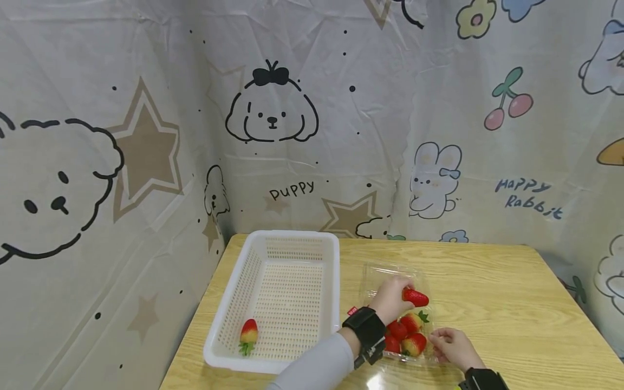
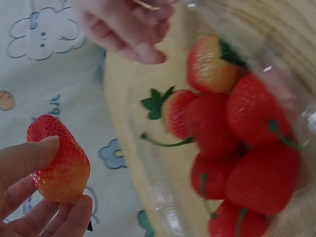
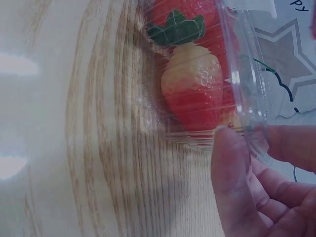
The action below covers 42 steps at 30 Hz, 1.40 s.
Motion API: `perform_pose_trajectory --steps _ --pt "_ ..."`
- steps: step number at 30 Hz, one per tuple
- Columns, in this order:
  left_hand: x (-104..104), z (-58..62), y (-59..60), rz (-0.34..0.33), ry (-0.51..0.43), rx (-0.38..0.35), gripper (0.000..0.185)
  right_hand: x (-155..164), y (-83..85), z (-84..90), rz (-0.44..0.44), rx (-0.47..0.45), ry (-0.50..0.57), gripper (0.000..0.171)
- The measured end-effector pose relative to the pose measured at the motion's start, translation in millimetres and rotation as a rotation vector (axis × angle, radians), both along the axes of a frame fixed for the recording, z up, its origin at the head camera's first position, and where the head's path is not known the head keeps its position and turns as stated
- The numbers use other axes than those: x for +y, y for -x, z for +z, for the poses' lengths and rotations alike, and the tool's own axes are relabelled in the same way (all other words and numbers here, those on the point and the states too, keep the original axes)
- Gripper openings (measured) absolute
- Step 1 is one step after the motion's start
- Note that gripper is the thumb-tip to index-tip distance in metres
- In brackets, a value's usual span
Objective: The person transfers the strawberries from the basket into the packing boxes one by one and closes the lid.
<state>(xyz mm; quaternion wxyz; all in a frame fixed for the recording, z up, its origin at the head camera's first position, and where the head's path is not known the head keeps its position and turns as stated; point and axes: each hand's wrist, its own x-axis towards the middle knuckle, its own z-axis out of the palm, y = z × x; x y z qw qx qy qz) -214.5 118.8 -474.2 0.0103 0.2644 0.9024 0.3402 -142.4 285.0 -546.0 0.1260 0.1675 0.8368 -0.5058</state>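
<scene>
nearest you, your right hand (image 1: 450,346) pinches the rim of the clear plastic punnet (image 3: 242,98) between thumb and fingers, steadying it on the wooden table (image 1: 487,281). just beyond, your left hand (image 1: 390,299) holds one strawberry (image 1: 415,297) by the fingertips, above the punnet. it looks light, soft and easy to bruise, so grip its sides gently. the other strawberries (image 2: 237,148) lie heaped below. to the left sits the white basket (image 1: 273,244) with a single berry (image 1: 248,334) inside; its near wall stands between. a cartoon-printed cloth (image 1: 273,119) hangs behind.
</scene>
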Motion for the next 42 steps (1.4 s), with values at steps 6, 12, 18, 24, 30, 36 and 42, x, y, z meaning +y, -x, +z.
perform_pose_trajectory --steps 6,12,18,24,30,36,42 --pt "7 -17.1 -6.9 0.022 0.203 0.103 0.023 0 -0.6 0.1 -0.008 0.029 0.009 0.024" --pt "8 -32.2 -12.4 0.069 0.322 0.101 0.020 0 -0.5 -0.3 -0.001 0.015 -0.003 0.024" --pt "8 -45.8 -14.7 0.091 0.336 0.091 0.015 2 -0.2 -0.7 0.009 0.004 -0.012 0.026" --pt "10 -50.2 -18.5 0.109 0.412 0.145 0.012 1 0.2 -0.6 0.003 0.001 -0.006 0.026" --pt "11 -51.2 -24.4 0.128 0.456 0.158 0.005 1 -0.2 -2.2 0.006 0.006 -0.008 0.025" --pt "11 -50.0 -26.4 0.127 0.491 0.167 0.010 -1 -1.6 -0.2 0.003 0.011 -0.006 0.024" --pt "9 -50.0 -24.8 0.123 0.496 0.178 0.012 -1 -1.3 0.9 0.007 0.006 -0.005 0.025"
